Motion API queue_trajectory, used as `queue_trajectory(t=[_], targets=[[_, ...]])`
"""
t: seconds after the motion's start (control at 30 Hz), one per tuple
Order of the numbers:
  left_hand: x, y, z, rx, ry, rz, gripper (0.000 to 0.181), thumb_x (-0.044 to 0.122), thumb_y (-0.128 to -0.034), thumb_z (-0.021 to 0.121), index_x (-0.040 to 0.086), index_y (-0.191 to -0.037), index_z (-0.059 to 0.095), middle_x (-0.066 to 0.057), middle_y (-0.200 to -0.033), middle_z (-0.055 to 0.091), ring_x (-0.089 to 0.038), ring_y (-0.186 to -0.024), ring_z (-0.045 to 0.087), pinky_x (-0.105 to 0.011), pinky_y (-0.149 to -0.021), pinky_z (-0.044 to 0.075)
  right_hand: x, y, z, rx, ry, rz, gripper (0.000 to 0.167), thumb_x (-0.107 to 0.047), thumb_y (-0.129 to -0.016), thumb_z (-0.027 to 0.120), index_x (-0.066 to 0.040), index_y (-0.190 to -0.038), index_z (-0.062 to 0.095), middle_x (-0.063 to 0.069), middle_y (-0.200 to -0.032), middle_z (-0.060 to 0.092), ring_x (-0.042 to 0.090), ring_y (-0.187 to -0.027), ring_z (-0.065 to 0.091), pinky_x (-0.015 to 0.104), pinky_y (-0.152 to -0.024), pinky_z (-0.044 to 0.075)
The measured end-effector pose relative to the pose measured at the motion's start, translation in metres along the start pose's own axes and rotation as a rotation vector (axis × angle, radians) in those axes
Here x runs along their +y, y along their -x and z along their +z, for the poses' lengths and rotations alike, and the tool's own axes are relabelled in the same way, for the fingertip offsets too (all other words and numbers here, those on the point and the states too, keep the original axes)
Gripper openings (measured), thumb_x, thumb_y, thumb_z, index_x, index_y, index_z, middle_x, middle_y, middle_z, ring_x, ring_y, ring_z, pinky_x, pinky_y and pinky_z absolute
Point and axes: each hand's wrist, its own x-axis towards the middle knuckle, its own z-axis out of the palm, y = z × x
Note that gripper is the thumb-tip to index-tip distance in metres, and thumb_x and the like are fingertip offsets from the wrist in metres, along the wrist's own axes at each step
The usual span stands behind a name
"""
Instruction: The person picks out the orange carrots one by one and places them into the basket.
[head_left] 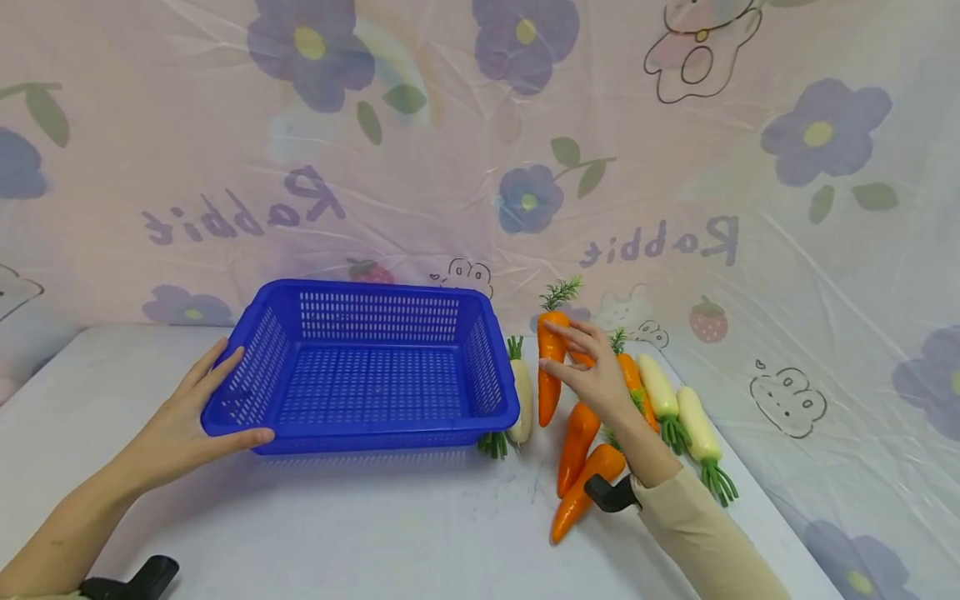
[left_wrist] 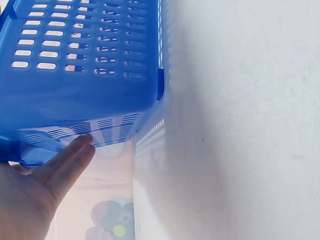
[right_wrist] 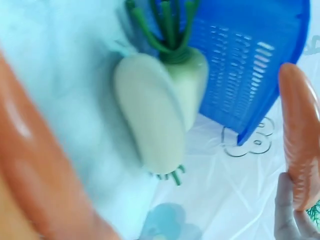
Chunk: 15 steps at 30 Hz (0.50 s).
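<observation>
A blue plastic basket (head_left: 360, 437) with slotted walls stands on the white table. My left hand (head_left: 168, 425) rests against its left front corner, thumb along the front and fairly straight fingers on the side wall. In the left wrist view, those fingers (left_wrist: 70, 162) lie along the outside of the basket (left_wrist: 80, 95). To the right of the basket, my right hand (head_left: 592, 371) pinches an orange carrot (head_left: 551, 392) upright, green top upward. The right wrist view shows this carrot (right_wrist: 301, 135) near the basket's rim.
More carrots (head_left: 579, 442) lie below and behind my right hand. Two white radishes (head_left: 697, 425) are at the table's right edge. Another white radish (head_left: 520, 396) lies beside the basket, with green leaves (head_left: 492, 444) under the rim. A printed cloth (head_left: 435, 200) hangs behind.
</observation>
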Motion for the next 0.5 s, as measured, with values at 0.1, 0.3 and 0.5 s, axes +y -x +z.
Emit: queue_trajectory(t=[0.1, 0.3, 0.5], targets=[[0.001, 0.0, -0.001, -0.005, 0.003, -0.008, 0.111, 0.035, -0.0752, 0.079, 0.019, -0.156, 0.004, -0.008, -0.162, -0.012, -0.055, -0.141, -0.004, -0.086, -0.09, 0.014, -0.008, -0.004, 0.001, -0.009, -0.002, -0.017, 0.05, -0.02, -0.087, 0.071, -0.014, -0.135, 0.057, 0.011, -0.153, 0.029, 0.04, -0.13, 0.04, 0.055, -0.104, 0.043], [0.003, 0.001, -0.002, -0.014, 0.008, -0.016, 0.112, 0.036, -0.0754, 0.079, 0.018, -0.156, 0.004, -0.008, -0.162, -0.013, -0.053, -0.142, -0.005, -0.085, -0.091, 0.014, -0.022, -0.014, 0.002, -0.041, -0.02, -0.02, 0.05, -0.021, -0.087, 0.07, -0.016, -0.135, 0.057, 0.009, -0.154, 0.029, 0.04, -0.13, 0.042, 0.057, -0.101, 0.044], [0.006, 0.002, -0.001, -0.014, 0.006, -0.023, 0.113, 0.037, -0.0747, 0.079, 0.017, -0.156, 0.004, -0.009, -0.162, -0.011, -0.052, -0.142, -0.005, -0.085, -0.092, 0.014, -0.037, -0.027, 0.005, -0.075, -0.077, 0.015, 0.052, -0.022, -0.085, 0.072, -0.02, -0.135, 0.057, 0.003, -0.153, 0.033, 0.036, -0.126, 0.047, 0.053, -0.096, 0.05]])
